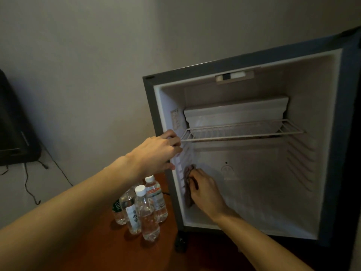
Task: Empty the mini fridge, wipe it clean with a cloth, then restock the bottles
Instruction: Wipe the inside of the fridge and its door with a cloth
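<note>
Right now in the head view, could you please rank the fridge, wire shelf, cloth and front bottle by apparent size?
1. fridge
2. wire shelf
3. front bottle, nearer the camera, so its rank against the shelf is unsure
4. cloth, partly hidden by the right hand

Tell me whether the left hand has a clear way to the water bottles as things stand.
Probably yes. The left hand grips the fridge frame just above the bottles, which stand in the open outside the fridge with nothing over them. It only has to let go first.

A dark device (13,124) is hanging on the grey wall (88,55), its cables (29,184) trailing down.
</note>
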Demonstrator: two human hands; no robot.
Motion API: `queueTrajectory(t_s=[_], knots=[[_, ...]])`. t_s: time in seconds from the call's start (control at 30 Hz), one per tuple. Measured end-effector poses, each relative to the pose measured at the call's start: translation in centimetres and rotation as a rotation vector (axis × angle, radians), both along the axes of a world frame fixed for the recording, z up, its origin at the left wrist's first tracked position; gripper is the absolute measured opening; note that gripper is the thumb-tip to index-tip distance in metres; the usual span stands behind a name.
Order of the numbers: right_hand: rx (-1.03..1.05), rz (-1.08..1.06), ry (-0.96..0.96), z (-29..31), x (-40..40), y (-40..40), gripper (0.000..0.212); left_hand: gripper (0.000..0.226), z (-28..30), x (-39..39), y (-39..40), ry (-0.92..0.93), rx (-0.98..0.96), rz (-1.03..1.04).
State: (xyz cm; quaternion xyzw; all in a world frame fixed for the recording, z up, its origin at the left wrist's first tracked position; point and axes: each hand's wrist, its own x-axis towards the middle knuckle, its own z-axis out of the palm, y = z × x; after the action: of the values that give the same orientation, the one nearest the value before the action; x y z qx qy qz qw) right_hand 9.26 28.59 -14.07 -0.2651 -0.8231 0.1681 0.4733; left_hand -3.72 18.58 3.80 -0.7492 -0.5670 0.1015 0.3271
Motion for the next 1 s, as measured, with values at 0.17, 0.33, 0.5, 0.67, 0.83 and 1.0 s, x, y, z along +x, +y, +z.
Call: queueTrajectory(t_s=[0.17, 0.33, 0.5, 0.67, 0.83, 1.0], knots=[[0.021, -0.065, -0.009, 0.3, -1.4, 4.1, 0.017, 0.06, 0.0, -0.4, 0.3, 0.003, -0.006, -0.018], [-0.013, -0.122, 0.034, 0.3, -2.3, 6.0, 0.015, 0.06, 0.0, -0.4, 0.3, 0.008, -0.013, -0.01], [-0.081, -0.118, 0.049, 0.2, -2.2, 4.2, 0.017, 0.058, 0.0, -0.1, 0.1, 0.023, -0.009, 0.001], [-0.093, -0.036, 0.08, -0.1, -1.0, -0.6, 0.014, 0.055, 0.2, -0.2, -0.1, 0.01, 0.002, 0.004], [-0.178, -0.021, 0.055, -0.5, -0.2, -2.9, 0.019, 0.057, 0.1, 0.1, -0.1, 0.0, -0.001, 0.014], [-0.187, -0.007, 0.06, -0.5, 0.1, -2.8, 0.02, 0.058, 0.1, 0.2, -0.1, -0.008, -0.001, 0.011]])
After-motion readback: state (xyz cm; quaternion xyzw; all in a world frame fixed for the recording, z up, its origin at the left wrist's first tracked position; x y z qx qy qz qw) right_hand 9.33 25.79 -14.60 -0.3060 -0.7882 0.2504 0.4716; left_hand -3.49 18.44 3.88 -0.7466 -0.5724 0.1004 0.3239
